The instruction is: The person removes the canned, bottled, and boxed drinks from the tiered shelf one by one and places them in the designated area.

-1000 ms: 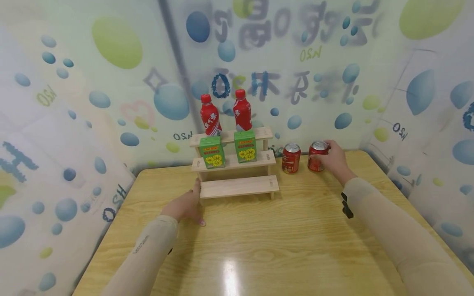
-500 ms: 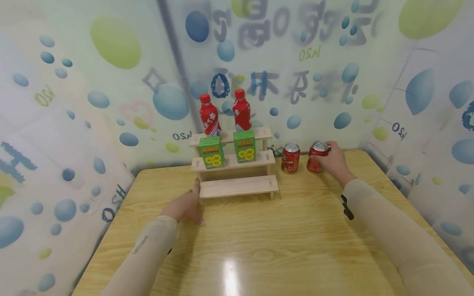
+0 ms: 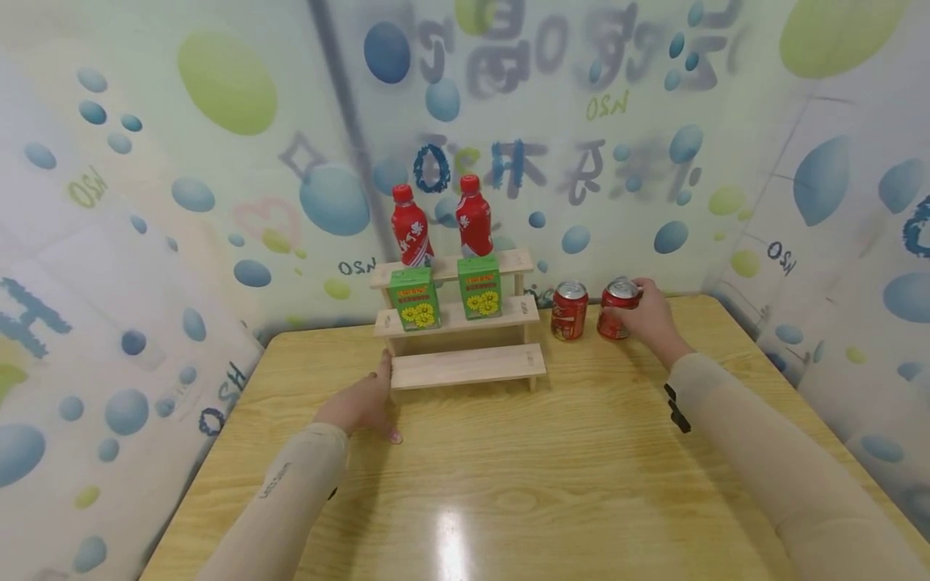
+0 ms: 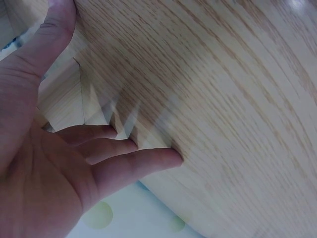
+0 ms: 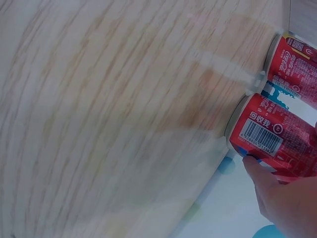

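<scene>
Bubble-print walls ring the wooden counter point(image 3: 552, 476). My left hand point(image 3: 363, 403) rests flat, fingers relaxed, against the stepped rack point(image 3: 465, 365), steadying it. My right hand point(image 3: 651, 313) grips a red cola can point(image 3: 616, 310) beside its twin point(image 3: 569, 311).

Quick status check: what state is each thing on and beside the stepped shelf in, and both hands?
Right can: tilted, held by right hand.
Left can: upright, untouched.
Two bottles: upright, capped, top step.
Two green cartons: upright, middle step.
Bottom step: bare.
Left hand: fingers straight, against shelf end.

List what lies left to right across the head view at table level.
Left hand → wooden stepped shelf → free-standing red can → red can gripped by right hand.
</scene>
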Demonstrator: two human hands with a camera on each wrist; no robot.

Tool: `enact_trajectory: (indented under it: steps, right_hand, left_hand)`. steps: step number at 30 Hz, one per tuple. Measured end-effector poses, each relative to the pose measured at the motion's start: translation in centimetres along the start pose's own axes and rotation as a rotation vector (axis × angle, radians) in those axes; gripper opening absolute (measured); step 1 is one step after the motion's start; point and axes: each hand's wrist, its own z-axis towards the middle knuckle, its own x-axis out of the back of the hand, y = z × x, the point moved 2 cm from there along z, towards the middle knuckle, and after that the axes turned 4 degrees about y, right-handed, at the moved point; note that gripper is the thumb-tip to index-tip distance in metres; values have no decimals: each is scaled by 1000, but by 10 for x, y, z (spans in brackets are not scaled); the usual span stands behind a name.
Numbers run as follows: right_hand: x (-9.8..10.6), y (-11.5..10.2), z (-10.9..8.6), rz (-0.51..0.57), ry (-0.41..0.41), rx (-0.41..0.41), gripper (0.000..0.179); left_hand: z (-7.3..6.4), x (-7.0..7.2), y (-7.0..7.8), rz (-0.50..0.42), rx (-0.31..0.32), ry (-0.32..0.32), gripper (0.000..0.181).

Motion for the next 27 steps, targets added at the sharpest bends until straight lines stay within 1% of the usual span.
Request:
enact_trajectory:
  steps: [7, 13, 18, 22, 24, 27]
  right_hand:
    - [-2, 3, 3, -16, -14, 11, 90]
    - [-2, 4, 6, -19, -37, 11, 91]
    - [1, -1, 5, -76, -68, 37, 94]
    - [8, -13, 9, -135, -78, 77, 98]
    - [13, -24, 11, -152, -66, 105, 98]
    - [21, -47, 13, -170, -45, 156, 96]
  left_hand:
    - [0, 1, 2, 16, -13, 3, 166]
    - [0, 1, 1, 22, -15, 6, 167]
    - [0, 1, 1, 19, -17, 6, 167]
    - [0, 0, 0, 12, -8, 2, 166]
    - [0, -1, 0, 10, -5, 2, 166]
    - [1, -1, 0, 15, -9, 5, 166]
